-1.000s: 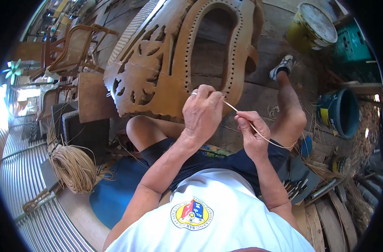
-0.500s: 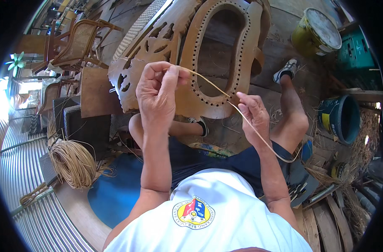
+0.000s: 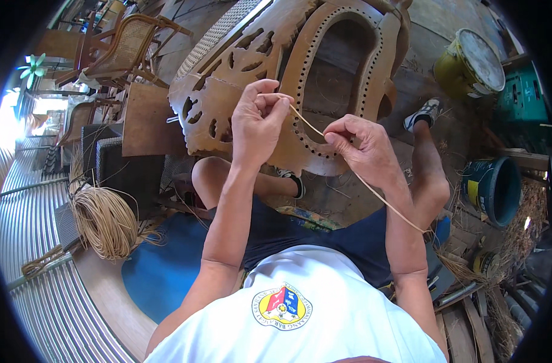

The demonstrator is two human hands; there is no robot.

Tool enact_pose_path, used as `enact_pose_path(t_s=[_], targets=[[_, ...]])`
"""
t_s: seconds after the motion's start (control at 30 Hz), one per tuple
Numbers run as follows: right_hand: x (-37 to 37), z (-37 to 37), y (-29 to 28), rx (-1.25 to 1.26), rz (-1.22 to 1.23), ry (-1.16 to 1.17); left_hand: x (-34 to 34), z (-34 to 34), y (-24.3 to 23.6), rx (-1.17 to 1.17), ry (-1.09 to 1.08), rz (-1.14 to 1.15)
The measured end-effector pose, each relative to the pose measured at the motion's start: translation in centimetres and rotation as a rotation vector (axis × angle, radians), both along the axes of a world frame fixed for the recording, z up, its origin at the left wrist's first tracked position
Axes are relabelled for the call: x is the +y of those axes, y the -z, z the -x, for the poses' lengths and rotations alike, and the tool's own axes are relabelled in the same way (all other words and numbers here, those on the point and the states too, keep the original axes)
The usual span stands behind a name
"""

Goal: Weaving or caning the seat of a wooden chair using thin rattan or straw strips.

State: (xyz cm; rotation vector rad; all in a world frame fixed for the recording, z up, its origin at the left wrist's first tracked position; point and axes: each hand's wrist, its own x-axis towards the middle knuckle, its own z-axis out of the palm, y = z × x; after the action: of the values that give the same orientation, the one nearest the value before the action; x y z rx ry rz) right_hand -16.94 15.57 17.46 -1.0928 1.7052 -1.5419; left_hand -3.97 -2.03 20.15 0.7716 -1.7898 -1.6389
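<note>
Between my two raised hands runs a thin pale rattan strand. My left hand pinches its end between thumb and fingertips. Further along, my right hand closes thumb and forefinger on the same strand, whose loose length trails down past my right wrist. Just beyond my hands is a carved brown wooden chair frame, with an oval opening ringed by small drilled holes. Beside the oval stretches a carved panel with leaf-shaped cut-outs, and woven cane shows at its far left. Neither hand visibly touches the frame.
A coil of rattan lies at my left, near a blue surface. Cane-backed chairs stand at the far left. To the right are a lidded yellow bucket, a green crate and a dark teal bucket.
My right hand has come up and now grips the strand. My left hand has shifted rightward, so the hands are closer together. The whole view has shifted slightly.
</note>
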Motion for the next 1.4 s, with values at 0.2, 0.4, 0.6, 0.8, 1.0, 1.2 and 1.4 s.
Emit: enact_pose_path(t_s=[0.2, 0.4, 0.6, 0.8, 1.0, 1.2, 1.4], targets=[[0.8, 0.3, 0.1, 0.047, -0.059, 0.082, 0.1, -1.9, 0.9, -0.235, -0.018, 0.793], [1.7, 0.5, 0.4, -0.060, -0.071, 0.046, 3.1, -2.2, 1.6, -0.317, -0.018, 0.990], [2.3, -0.1, 0.1, -0.048, -0.016, 0.030, 3.9, -1.1, 2.9, -0.314, -0.083, 1.060], [2.4, -0.5, -0.4, 0.012, 0.030, 0.005, 4.2, -0.6, 3.2, -0.200, -0.130, 0.934], [2.1, -0.5, -0.5, 0.067, 0.110, 0.021, 3.7, -0.7, 2.6, -0.216, -0.144, 1.069], [1.9, -0.6, -0.4, 0.075, 0.106, -0.008, 3.4, -0.9, 2.4, -0.207, -0.177, 0.867], [1.6, -0.4, -0.5, 0.071, 0.109, 0.011, 3.1, -0.6, 2.0, -0.160, -0.165, 0.811]])
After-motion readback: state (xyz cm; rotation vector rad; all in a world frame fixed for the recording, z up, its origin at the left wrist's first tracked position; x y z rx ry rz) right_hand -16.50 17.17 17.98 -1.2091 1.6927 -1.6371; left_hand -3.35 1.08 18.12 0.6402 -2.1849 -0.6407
